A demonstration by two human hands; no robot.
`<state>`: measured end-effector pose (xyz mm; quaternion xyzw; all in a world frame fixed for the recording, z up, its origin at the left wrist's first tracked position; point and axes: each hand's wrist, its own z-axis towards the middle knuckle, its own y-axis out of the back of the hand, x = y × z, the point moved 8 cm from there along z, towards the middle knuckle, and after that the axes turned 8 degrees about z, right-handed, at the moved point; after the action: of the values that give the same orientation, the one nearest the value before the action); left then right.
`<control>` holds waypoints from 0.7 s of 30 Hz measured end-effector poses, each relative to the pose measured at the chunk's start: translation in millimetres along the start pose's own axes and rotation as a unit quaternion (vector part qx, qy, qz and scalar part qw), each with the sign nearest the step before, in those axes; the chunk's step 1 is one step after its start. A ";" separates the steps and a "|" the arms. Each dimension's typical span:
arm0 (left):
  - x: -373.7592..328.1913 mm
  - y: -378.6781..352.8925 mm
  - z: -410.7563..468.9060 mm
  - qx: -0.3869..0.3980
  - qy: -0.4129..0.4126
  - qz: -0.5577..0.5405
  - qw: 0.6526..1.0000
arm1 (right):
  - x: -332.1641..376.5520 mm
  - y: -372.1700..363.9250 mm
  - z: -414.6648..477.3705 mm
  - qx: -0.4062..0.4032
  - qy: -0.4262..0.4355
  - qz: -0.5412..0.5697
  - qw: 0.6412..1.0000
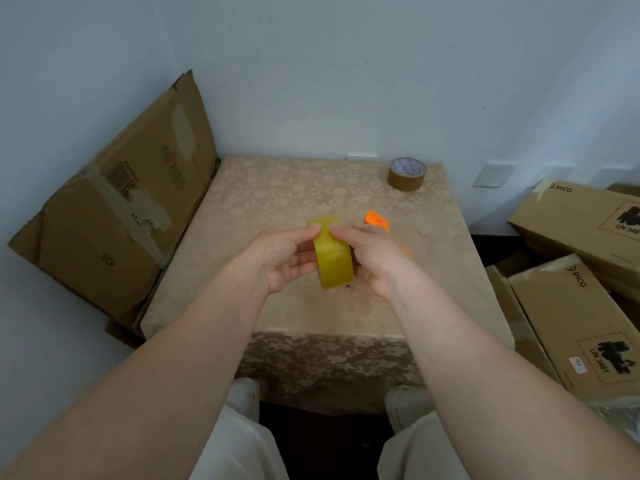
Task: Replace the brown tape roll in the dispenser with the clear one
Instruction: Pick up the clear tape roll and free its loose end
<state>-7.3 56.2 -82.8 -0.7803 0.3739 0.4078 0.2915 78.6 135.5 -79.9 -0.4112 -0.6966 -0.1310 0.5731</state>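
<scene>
— Pale walls meet in a corner behind a small desk (277,209) under a beige floral cloth; what lies on it?

— From the head view, a brown tape roll (406,173) lies flat at the far right corner. Cardboard boxes (568,306) are stacked at the right, and a flattened carton (114,216) leans at the left.

— And the hands?

— Both are raised over the desk's middle, holding the clear tape roll (333,254) on edge between them. The left hand (284,254) and right hand (372,258) pinch its top with their fingertips.

— The dispenser?

— An orange dispenser (377,221) shows partly behind the right hand; I cannot tell whether it touches the desk.
</scene>
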 end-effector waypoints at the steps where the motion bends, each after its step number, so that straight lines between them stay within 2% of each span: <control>1: 0.5 0.5 0.0 -0.004 0.007 -0.013 1.000 | -0.1 -0.6 -1.0 0.008 0.002 -0.004 1.000; 9: 3.9 8.7 -2.1 -0.028 0.030 -0.082 0.996 | -0.7 -6.0 -7.2 0.060 -0.004 -0.011 0.998; 16: -2.4 0.9 -5.9 0.032 -0.019 0.042 0.998 | 3.4 -0.2 -1.9 0.020 0.014 0.031 0.999; 21: -1.6 4.9 -5.4 -0.001 0.013 -0.045 0.999 | 4.0 -1.3 -2.7 0.070 0.021 -0.006 0.997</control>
<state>-9.7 50.0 -79.5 -0.8020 0.3421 0.3841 0.3038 79.5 134.6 -75.1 -0.3632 -0.6944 -0.0940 0.6141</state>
